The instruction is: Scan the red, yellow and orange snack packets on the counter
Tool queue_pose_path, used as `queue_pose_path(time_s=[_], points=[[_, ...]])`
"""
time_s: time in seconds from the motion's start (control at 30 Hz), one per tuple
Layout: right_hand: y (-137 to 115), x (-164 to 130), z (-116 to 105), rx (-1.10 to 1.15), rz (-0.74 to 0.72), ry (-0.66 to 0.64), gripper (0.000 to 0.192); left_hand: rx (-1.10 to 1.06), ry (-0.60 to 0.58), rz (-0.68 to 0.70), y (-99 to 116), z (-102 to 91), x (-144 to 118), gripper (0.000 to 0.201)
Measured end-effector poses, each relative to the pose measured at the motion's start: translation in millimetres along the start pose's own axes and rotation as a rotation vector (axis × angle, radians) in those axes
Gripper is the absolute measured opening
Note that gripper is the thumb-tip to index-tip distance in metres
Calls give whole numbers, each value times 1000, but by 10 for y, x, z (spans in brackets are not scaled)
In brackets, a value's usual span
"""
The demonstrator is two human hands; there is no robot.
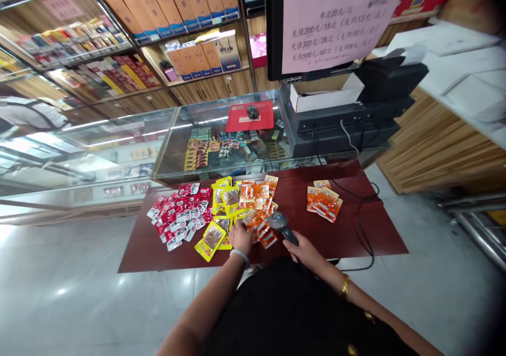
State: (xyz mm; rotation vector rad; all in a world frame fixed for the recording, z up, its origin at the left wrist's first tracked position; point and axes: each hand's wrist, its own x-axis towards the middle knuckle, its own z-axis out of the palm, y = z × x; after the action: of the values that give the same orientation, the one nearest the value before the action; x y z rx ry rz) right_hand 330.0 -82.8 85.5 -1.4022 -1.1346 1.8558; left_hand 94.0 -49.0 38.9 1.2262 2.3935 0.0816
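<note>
In the head view my right hand (303,251) is closed around the handle of a barcode scanner (279,222), its head pointing left over the packets. My left hand (242,237) has its fingers curled down at the edge of the yellow and orange piles, seemingly pinching a snack packet (249,219); its fingertips are partly hidden. Yellow snack packets (213,236) lie beside and under that hand. Orange snack packets (255,193) overlap them on the right. Farther left is a spread of red-and-white packets (182,213). A smaller group of orange packets (324,202) lies apart on the right.
The packets rest on a dark red tabletop (356,234). A black cable (371,256) loops over its right end. Behind stand a glass counter (166,155) with a mouse (252,112) on a red pad, a white open box (328,95) and a monitor back bearing a pink sign (336,23).
</note>
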Motion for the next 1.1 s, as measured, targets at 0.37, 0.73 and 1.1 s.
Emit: queue_pose_path(time_s=[0.37, 0.73, 1.1], points=[[174, -5, 19, 49, -11, 26, 51, -265, -42, 188, -12, -182, 260, 29], [-63, -105, 45, 63, -43, -34, 48, -406, -144, 216, 278, -236, 111, 24], [73, -205, -242, 106, -48, 109, 48, -606, -246, 248, 1089, 181, 51, 16]])
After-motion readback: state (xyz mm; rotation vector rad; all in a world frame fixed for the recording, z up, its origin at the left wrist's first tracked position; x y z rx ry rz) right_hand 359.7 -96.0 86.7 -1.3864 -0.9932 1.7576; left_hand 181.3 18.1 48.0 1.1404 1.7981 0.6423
